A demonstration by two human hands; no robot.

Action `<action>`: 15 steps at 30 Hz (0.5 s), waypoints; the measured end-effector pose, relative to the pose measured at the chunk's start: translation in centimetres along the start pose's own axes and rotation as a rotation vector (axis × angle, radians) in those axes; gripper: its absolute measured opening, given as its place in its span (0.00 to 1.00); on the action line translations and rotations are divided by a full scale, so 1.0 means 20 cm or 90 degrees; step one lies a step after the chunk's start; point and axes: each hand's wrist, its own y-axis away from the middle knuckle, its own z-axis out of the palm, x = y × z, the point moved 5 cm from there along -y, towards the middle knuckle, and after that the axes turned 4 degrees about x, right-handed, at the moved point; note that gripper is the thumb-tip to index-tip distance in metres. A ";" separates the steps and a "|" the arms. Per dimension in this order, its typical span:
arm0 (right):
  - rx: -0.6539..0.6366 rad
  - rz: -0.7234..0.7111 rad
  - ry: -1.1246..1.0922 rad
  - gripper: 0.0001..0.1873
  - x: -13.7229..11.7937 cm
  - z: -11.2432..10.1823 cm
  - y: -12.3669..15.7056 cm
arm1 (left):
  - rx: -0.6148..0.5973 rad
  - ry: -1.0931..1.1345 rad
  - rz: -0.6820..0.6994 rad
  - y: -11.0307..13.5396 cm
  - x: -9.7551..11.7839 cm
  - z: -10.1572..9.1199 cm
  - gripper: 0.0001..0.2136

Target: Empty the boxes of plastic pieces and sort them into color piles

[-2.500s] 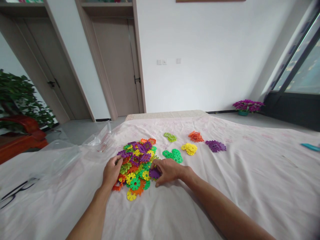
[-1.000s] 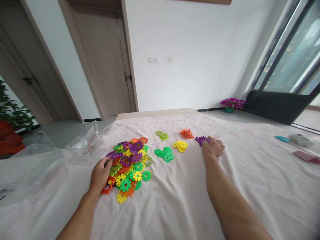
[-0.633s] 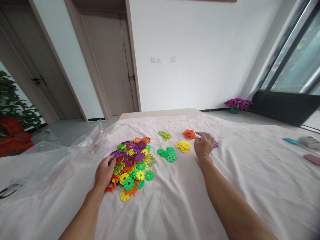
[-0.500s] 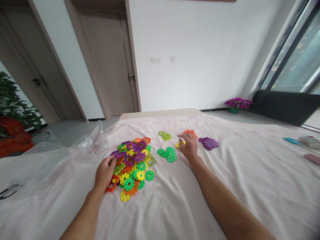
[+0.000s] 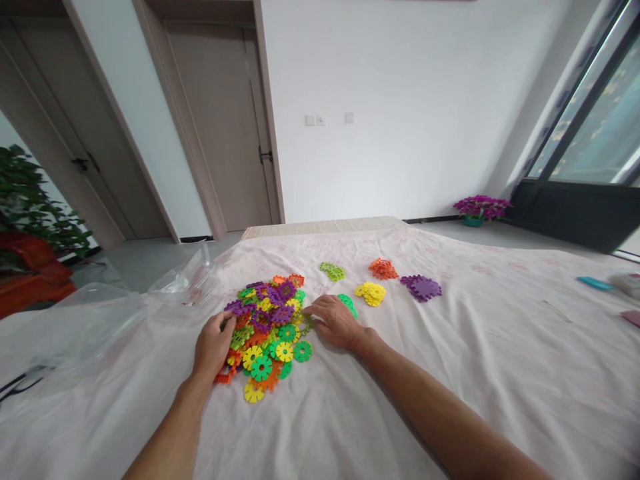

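We log the mixed heap point(image 5: 270, 333) on the pale cloth point(image 5: 350, 413), between our left hand point(image 5: 214, 341) and right hand point(image 5: 334, 321); its long axis runs away from us, far end leaning right. Half a second ago our right hand was over the yellow pile point(image 5: 371, 293); now its fingers, bunched, meet an olive-green piece point(image 5: 307, 325), pinch not certain. Left thumb sits near forefinger, grip unclear. Heap: jumbled, flat, notched shapes, purple, yellow, green, orange.

One camera sits on the person's head. It looks ahead and down. The hands point(image 5: 336, 321) are near, the wall point(image 5: 400, 87) far.
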 end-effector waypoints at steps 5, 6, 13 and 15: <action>0.003 -0.018 -0.054 0.30 0.02 0.01 0.00 | 0.004 0.000 0.001 0.00 0.01 0.00 0.17; 0.006 -0.023 -0.057 0.29 0.02 0.01 0.00 | 0.004 0.000 0.002 0.00 0.01 0.00 0.18; -0.001 -0.061 -0.016 0.20 -0.02 0.00 -0.01 | 0.008 0.000 -0.004 0.00 0.00 0.00 0.18; 0.005 -0.076 0.000 0.15 -0.03 0.00 -0.01 | 0.007 0.001 -0.001 0.00 0.00 0.00 0.18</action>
